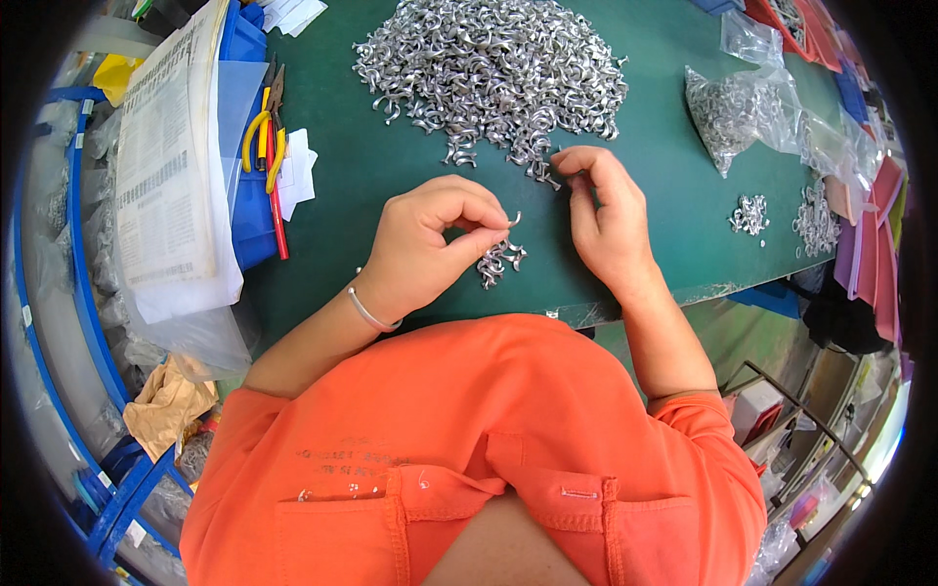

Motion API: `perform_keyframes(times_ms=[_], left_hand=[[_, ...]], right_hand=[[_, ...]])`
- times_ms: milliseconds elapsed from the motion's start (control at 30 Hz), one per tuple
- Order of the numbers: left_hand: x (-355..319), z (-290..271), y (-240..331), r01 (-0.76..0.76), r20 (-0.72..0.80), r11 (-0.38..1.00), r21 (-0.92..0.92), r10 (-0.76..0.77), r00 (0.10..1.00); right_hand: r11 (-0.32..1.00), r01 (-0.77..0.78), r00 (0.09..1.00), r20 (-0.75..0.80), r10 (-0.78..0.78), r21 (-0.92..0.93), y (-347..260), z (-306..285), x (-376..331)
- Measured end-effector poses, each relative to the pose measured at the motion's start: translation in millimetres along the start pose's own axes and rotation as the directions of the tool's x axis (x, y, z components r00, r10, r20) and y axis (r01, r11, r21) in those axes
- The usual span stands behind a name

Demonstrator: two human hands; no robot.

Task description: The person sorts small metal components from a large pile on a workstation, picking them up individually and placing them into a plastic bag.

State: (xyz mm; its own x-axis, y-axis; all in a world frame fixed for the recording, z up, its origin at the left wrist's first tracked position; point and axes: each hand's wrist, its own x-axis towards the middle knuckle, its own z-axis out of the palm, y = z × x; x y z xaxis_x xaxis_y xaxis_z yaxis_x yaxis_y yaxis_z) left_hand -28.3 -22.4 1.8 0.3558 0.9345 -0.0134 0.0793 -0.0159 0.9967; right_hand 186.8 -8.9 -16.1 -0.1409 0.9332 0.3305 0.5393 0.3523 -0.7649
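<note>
A large heap of small curved silver metal pieces (498,68) lies at the far middle of the green table (391,151). My left hand (435,230) pinches one curved metal piece (517,220) between thumb and forefinger. Just below those fingertips is a small cluster of similar pieces (501,264), close to the table's near edge. My right hand (606,210) is beside the heap's near tip, its fingers curled and the forefinger bent toward the thumb. Whatever the right fingertips hold is too small to make out.
Yellow-handled pliers (277,156) and a red pen-like tool (275,210) lie left, by papers (166,186) over a blue bin (252,225). At right are a clear bag of metal pieces (733,112) and two small piles, one a loose pile (749,214).
</note>
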Motion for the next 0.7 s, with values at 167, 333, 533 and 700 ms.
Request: perform_keyframes(times_ms=[167,333,533,700], left_hand=[[-1,-14,-9,-0.234,0.291,0.883,0.406,0.118,0.950],[2,-5,2,-0.068,0.143,0.946,0.317,0.023,0.989],[7,3,3,0.259,0.023,0.964,-0.062,-0.258,0.966],[15,6,8,0.444,0.169,0.751,-0.489,-0.417,0.893]], right_hand=[[0.991,-0.131,0.990,0.043,0.131,-0.011,-4,-9,3],[0.980,-0.009,0.996,0.080,0.025,-0.197,-3,-1,-3],[0.993,-0.089,0.996,-0.003,0.090,0.072,-9,2,-8],[0.968,0.162,0.987,-0.043,-0.156,0.193,-24,4,-11]])
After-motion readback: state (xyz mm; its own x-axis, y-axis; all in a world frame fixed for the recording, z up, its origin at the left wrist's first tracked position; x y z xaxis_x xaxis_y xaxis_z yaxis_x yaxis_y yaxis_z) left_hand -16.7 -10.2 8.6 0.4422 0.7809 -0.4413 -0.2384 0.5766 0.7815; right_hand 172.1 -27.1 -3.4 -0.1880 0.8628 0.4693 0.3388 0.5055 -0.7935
